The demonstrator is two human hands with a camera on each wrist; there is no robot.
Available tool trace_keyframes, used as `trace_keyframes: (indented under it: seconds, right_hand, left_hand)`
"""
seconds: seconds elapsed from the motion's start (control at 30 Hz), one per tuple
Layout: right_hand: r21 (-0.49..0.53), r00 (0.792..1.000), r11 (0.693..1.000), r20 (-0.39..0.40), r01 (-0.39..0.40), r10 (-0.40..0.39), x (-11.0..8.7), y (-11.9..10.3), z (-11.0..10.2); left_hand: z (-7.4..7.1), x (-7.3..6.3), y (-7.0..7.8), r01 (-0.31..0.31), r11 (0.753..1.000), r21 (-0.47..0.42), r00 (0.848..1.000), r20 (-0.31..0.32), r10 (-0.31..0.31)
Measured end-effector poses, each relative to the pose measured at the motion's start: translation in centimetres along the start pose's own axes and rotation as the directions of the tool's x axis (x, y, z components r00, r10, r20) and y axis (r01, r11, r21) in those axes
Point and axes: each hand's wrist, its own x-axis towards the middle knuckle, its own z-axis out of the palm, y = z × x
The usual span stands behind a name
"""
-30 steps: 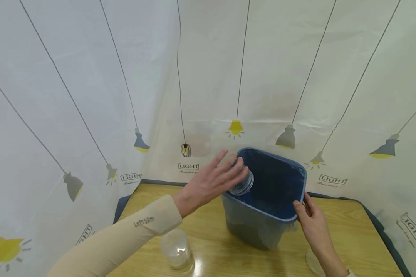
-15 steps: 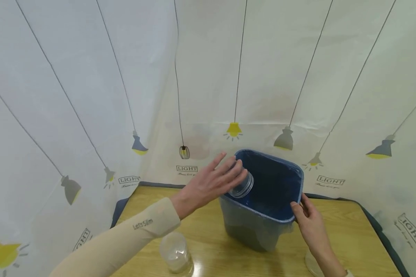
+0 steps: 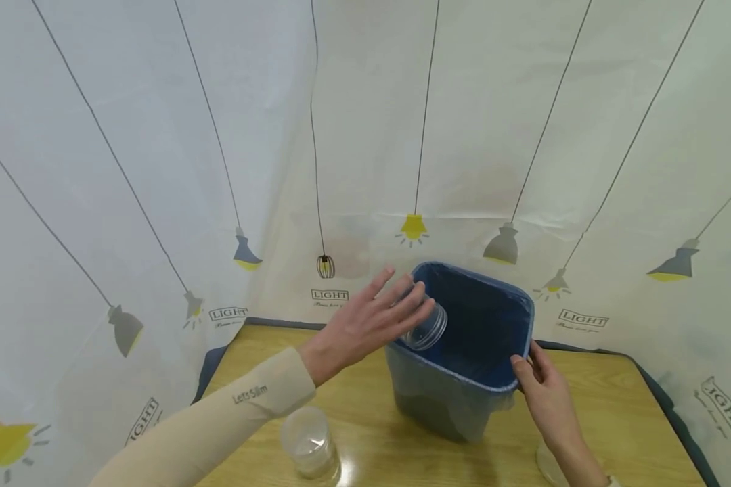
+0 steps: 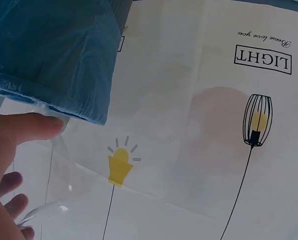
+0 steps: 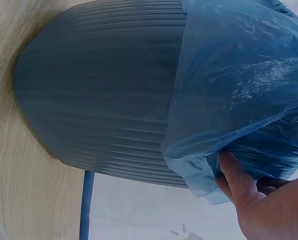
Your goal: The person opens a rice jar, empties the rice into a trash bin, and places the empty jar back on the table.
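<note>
Closest to me, I see a clear tub [image 3: 311,439] standing on the table [image 3: 262,358], and a round clear thing [image 3: 547,467], partly hidden. Next comes the bin [image 3: 429,396], with a blue bag [image 5: 238,75] folded over its rim. The right hand [image 3: 545,389] pinches that rim. The left hand [image 3: 365,325] grips the jar [image 3: 429,333], tilted at the bin's left side, its mouth over the opening. Behind hangs a white sheet [image 3: 365,135] with lamps on it.
</note>
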Motion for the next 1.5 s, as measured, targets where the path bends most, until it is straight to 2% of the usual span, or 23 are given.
trace_keyframes:
  seconds: [0.23,0.47,0.93,1.1,1.2,1.33,1.5]
  right_hand:
    - [0.003,1.0,1.0,-0.014,0.027,-0.027,0.0,0.0,0.2]
    - [-0.005,1.0,1.0,-0.014,0.022,-0.022,0.1,0.2,0.2]
    - [-0.005,1.0,1.0,-0.004,0.004,-0.004,0.0,0.0,0.3]
    - [0.003,1.0,1.0,0.0,0.002,-0.002,-0.1,0.0,0.3]
    - [0.015,1.0,1.0,0.008,0.006,-0.006,-0.1,0.0,0.4]
    - [0.016,1.0,1.0,0.009,0.015,-0.016,-0.1,0.0,0.4]
    - [0.023,1.0,1.0,0.01,0.019,-0.019,-0.1,-0.1,0.4]
  left_hand:
    - [0.3,-0.1,0.2,0.001,1.0,-0.001,1.0,-0.004,-0.001]
    - [0.4,-0.1,0.2,0.009,1.0,-0.012,1.0,0.009,-0.009]
    - [0.9,-0.7,0.3,0.032,0.999,0.006,0.998,-0.047,-0.031]
    - [0.9,-0.9,0.3,0.038,0.999,-0.007,0.998,-0.048,-0.038]
    - [0.8,-1.0,0.3,0.058,0.997,-0.056,0.997,-0.047,-0.061]
    - [0.9,-1.2,0.2,0.113,0.983,-0.142,0.99,-0.065,-0.124]
    - [1.0,-1.7,-0.2,0.194,0.956,-0.219,0.97,-0.104,-0.22]
